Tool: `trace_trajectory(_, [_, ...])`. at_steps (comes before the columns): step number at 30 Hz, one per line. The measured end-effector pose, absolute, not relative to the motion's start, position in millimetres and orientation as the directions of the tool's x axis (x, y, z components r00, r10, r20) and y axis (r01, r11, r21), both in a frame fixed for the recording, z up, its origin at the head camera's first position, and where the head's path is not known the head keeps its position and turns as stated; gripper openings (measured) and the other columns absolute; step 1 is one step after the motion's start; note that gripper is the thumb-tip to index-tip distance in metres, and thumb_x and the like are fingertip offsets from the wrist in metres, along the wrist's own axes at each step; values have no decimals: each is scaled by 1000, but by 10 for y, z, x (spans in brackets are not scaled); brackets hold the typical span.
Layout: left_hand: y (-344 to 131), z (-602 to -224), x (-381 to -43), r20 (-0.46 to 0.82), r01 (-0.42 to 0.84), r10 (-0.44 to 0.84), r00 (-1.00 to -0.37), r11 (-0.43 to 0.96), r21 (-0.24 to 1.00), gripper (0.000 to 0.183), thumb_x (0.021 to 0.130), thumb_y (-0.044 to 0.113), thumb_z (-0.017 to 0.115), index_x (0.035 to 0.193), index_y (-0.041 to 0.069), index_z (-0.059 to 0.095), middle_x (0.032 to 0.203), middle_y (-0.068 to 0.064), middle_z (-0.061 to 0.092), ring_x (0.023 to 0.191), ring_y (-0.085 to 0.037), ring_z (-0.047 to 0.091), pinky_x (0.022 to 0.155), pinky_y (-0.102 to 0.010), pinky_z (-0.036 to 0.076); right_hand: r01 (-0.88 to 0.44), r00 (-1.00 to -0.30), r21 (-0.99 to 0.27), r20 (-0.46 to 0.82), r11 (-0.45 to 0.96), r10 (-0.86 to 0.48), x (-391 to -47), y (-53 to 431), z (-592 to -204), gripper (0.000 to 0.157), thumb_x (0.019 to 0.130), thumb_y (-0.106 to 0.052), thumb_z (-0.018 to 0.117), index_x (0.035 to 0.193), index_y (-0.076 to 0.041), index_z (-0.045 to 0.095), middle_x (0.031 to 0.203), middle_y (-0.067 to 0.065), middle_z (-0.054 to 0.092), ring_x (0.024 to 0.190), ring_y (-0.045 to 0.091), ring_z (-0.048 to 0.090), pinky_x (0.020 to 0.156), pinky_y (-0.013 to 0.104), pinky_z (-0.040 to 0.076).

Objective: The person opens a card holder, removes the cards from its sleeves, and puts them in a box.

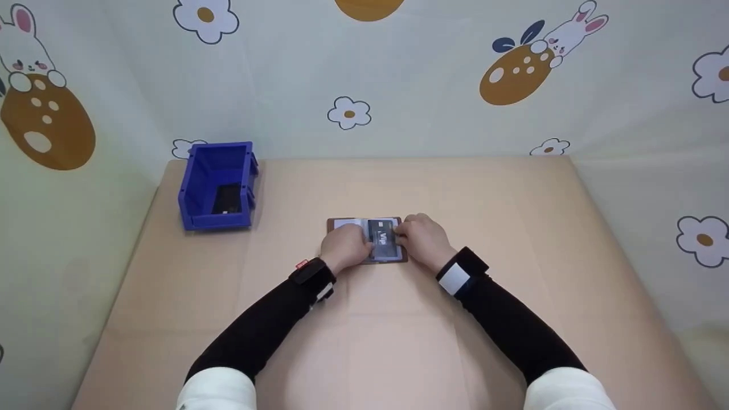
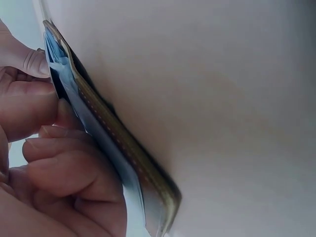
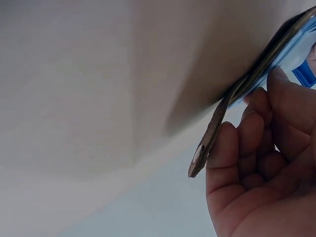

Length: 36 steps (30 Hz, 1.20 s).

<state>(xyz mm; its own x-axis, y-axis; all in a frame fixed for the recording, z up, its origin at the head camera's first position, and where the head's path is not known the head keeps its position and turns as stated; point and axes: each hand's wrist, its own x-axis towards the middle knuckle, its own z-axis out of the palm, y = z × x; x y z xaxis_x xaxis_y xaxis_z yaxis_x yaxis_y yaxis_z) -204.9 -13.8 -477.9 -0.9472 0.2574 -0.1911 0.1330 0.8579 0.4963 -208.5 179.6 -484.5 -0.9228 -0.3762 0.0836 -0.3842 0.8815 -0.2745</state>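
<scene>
A brown card holder (image 1: 405,256) lies spread on the table in front of me, its clear sleeves showing. On its right-hand page is a dark card (image 1: 383,239) marked "VIP". My left hand (image 1: 344,248) covers much of the left page, its thumb at the card's lower left edge. In the left wrist view, curled fingers (image 2: 74,173) grip the sleeves beside the stitched cover (image 2: 118,131). From the other side, my right hand (image 1: 425,241) pinches the holder's right edge by the card. A strap-like brown flap (image 3: 210,140) sticks out beside its fingertips in the right wrist view.
A blue bin (image 1: 217,221) stands at the table's back left, with black cards (image 1: 227,198) inside. The beige table (image 1: 398,336) meets a patterned curtain (image 1: 421,74) along its back and sides.
</scene>
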Motion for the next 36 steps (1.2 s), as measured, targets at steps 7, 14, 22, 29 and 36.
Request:
trace_trajectory(7, [-166, -4775, -2052, -191, 126, 260, -947, 843, 523, 41, 90, 27, 68, 58, 17, 45, 63, 3, 49, 57, -16, 48, 51, -31, 35, -372, -927, -286, 74, 883, -367, -2095, 1801, -4849, 22, 84, -13, 78, 105, -7, 78, 90, 9, 68, 86, 26, 61, 76, 40, 51])
trace_trajectory(14, [-271, -4770, -2059, -196, 112, 264, -944, 818, 564, 36, 89, 26, 69, 61, 15, 51, 59, 4, 48, 54, -15, 47, 52, -29, 35, -364, -930, -287, 58, 886, -364, -2099, 1803, -4860, 22, 86, -14, 76, 107, -7, 77, 91, 10, 67, 86, 27, 60, 76, 41, 50])
trace_trajectory(22, [-452, -4711, -2068, -187, 90, 246, -951, 800, 593, 30, 85, 23, 66, 60, 16, 51, 58, 5, 47, 56, -15, 46, 54, -29, 34, -383, -923, -275, 83, 882, -375, -2102, 1804, -4868, 21, 85, -12, 76, 106, -7, 77, 90, 10, 67, 85, 28, 60, 75, 42, 50])
trace_trajectory(29, [-571, -4656, -2059, -151, 80, 211, -966, 796, 601, 25, 79, 19, 63, 57, 16, 51, 57, 6, 47, 54, -15, 45, 50, -28, 32, -394, -919, -281, 105, 875, -380, -2096, 1821, -4885, 20, 85, -10, 76, 104, -7, 78, 87, 8, 67, 82, 26, 59, 72, 40, 50])
trace_trajectory(36, [-634, -4649, -2024, -121, 88, 197, -973, 799, 595, 22, 79, 19, 63, 59, 16, 55, 60, 5, 51, 56, -16, 48, 52, -29, 34, -405, -914, -283, 105, 869, -392, -2092, 1818, -4876, 20, 85, -10, 75, 105, -7, 78, 87, 9, 66, 83, 28, 60, 73, 42, 50])
